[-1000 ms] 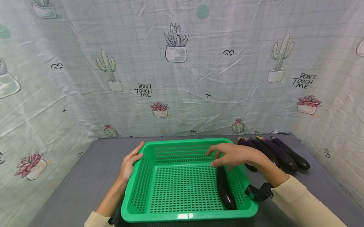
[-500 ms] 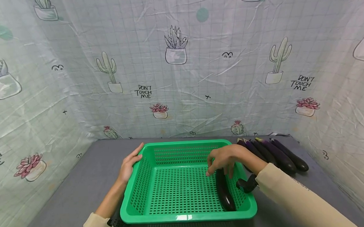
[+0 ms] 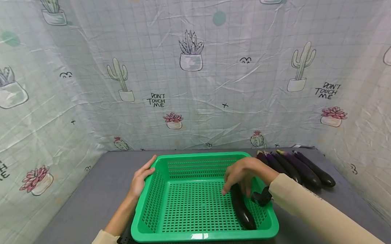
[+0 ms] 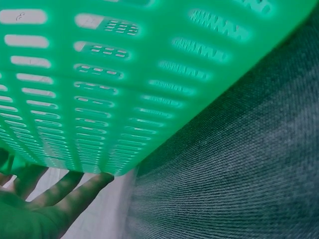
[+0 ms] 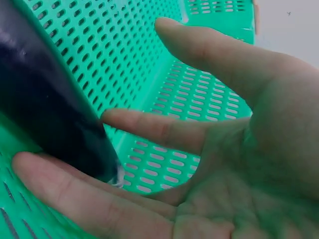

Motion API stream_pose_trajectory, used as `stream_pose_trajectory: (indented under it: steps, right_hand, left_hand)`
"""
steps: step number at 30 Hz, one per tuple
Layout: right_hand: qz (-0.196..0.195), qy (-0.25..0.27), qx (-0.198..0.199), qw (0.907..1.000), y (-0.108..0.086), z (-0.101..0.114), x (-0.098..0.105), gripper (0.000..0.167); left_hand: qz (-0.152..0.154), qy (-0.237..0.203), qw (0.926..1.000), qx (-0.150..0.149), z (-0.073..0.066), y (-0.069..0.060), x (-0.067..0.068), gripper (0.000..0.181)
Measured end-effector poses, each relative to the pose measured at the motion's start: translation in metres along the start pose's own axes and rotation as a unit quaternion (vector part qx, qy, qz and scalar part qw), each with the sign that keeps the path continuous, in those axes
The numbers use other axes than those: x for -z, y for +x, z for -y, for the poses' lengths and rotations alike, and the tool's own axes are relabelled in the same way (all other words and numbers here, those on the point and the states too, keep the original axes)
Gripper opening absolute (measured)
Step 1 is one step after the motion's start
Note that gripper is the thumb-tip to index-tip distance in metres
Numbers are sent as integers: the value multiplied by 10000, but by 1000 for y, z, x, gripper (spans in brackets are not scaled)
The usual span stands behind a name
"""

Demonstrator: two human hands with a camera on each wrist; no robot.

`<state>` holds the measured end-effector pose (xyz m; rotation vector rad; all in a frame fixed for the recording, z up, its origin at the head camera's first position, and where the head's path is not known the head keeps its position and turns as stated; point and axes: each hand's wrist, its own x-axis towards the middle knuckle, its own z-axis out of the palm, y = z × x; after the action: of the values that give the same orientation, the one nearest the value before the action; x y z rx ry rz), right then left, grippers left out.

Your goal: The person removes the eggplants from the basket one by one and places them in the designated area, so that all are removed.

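Note:
A green perforated plastic basket [image 3: 205, 236] stands in front of me. Inside it, along the right wall, lies one dark purple eggplant [image 3: 242, 211]. My right hand [image 3: 241, 171] reaches down over the eggplant's far end, its thumb apart from the fingers. In the right wrist view the fingers spread on either side of the eggplant [image 5: 50, 99] near its tip, and the index fingertip is at its edge; contact is hard to tell. My left hand [image 3: 139, 179] holds the basket's left rim, thumb over the edge, fingers along the outer wall [image 4: 84, 191].
To the right of the basket, several more eggplants [image 3: 302, 170] lie side by side on the grey tabletop [image 3: 103, 188]. A cloth printed with cacti [image 3: 194, 85] hangs behind and at both sides. A black strap [image 3: 261, 196] sits on my right wrist.
My right hand has lowered into the basket, and its fingers have come down around the far end of the eggplant. The left hand stays on the rim.

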<state>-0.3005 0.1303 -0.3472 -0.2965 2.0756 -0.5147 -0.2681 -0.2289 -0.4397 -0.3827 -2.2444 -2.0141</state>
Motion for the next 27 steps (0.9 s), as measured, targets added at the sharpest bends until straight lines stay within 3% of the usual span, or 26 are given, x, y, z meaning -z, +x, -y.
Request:
stream_pose_trajectory:
  steps: [4, 9, 13, 20, 27]
  right_hand:
    - [98, -82, -68, 9999, 5, 6, -1, 63]
    - [-45, -367, -53, 9993, 10, 13, -2, 66]
    - [-147, -121, -8, 9998, 14, 17, -3, 64]
    - [-204, -163, 298, 9992, 19, 16, -9, 27]
    - [-462, -256, 308, 9981, 27, 21, -19, 39]
  left_hand:
    - [-22, -34, 10000, -4, 0, 1, 1, 55]
    - [-24, 28, 10000, -60, -3, 1, 1, 55]
    - [-45, -16, 10000, -35, -4, 3, 1, 55]
    - [-31, -35, 10000, -34, -2, 7, 2, 56]
    - [43, 141, 9997, -186, 0, 7, 3, 55]
